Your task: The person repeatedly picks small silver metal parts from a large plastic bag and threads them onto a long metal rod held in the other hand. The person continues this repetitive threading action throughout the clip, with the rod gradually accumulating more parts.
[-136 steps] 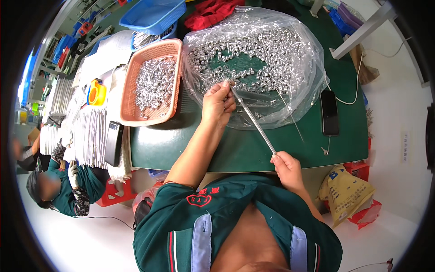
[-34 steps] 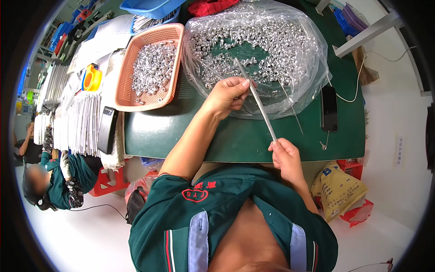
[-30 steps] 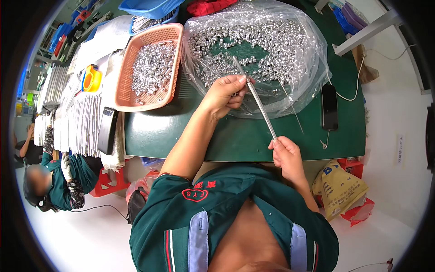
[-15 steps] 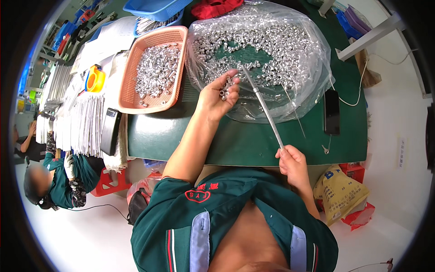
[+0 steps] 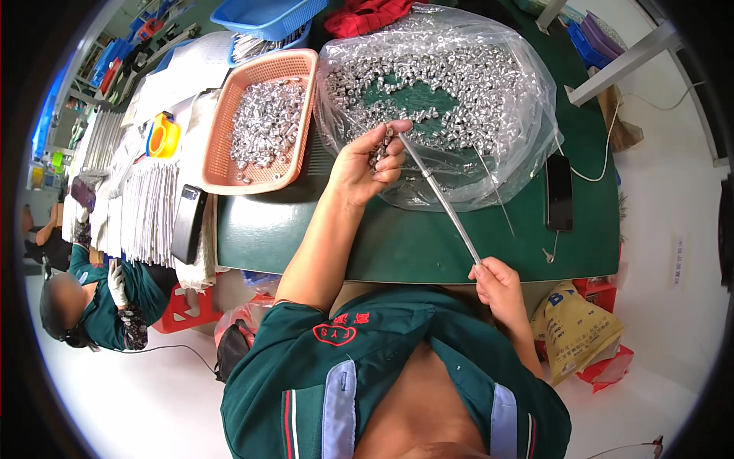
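Note:
My left hand [image 5: 368, 164] is curled around several small silver metal sleeves [image 5: 379, 153], with one pinched at the thumb and fingertips. Lower right, my right hand [image 5: 497, 284] grips the near end of a slim silver metal rod [image 5: 446, 200] that has a collar partway along. The rod slants up and left, its far tip right at the left fingertips; whether it touches the pinched sleeve I cannot tell. Behind the hands lies a clear plastic bag [image 5: 527, 164] spread with a great many similar sleeves. To the left stands a pink plastic basket [image 5: 210, 157] with more of them.
A phone [image 5: 559, 191] lies on the green table [image 5: 306, 249] at right, another dark device [image 5: 188, 223] at left beside stacked white strips [image 5: 145, 214]. A yellow tape roll [image 5: 163, 138] and blue baskets [image 5: 267, 19] are farther back. Another person sits at far left.
The rod's tip has shifted left and down to my left fingertips, and my right hand has dropped slightly toward me. My left thumb and fingers now pinch a sleeve at the tip.

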Tool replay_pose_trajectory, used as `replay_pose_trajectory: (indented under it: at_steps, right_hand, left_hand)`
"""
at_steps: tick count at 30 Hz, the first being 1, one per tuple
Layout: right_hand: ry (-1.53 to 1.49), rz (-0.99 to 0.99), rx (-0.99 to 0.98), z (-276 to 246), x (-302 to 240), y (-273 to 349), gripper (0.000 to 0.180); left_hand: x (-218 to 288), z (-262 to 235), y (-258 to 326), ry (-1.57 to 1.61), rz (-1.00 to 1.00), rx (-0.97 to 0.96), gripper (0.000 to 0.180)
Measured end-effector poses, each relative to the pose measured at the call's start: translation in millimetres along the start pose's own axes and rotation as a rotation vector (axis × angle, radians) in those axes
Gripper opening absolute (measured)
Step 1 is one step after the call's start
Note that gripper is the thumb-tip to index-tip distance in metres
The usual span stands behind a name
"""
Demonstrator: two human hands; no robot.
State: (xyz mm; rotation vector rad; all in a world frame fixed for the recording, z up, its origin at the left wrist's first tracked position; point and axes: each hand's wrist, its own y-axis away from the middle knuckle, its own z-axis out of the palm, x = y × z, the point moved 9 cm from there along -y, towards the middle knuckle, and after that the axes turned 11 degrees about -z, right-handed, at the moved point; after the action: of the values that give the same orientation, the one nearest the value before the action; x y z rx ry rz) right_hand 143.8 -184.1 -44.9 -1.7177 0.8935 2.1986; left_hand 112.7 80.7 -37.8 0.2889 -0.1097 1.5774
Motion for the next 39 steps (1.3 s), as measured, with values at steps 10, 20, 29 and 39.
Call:
replay_pose_trajectory:
  at_steps: [10, 20, 29, 39]
  right_hand:
    - [0.586, -0.253, 0.031, -12, -33, 6, 0.016]
    - [0.05, -0.082, 0.075, -3, -8, -2, 0.018]
    - [0.032, -0.063, 0.036, -6, -5, 4, 0.016]
    - [0.01, -0.044, 0.004, -3, -6, 5, 0.016]
  left_hand:
    - [13, -10, 9, -0.568, -0.05, 0.266, 0.026]
    - [-7, -3, 4, -0.387, -0.097, 0.278, 0.055]
    - [1, -2, 6, -0.301, -0.038, 0.226, 0.022]
    - [0, -6, 2, -0.058, 0.005, 0.085, 0.031]
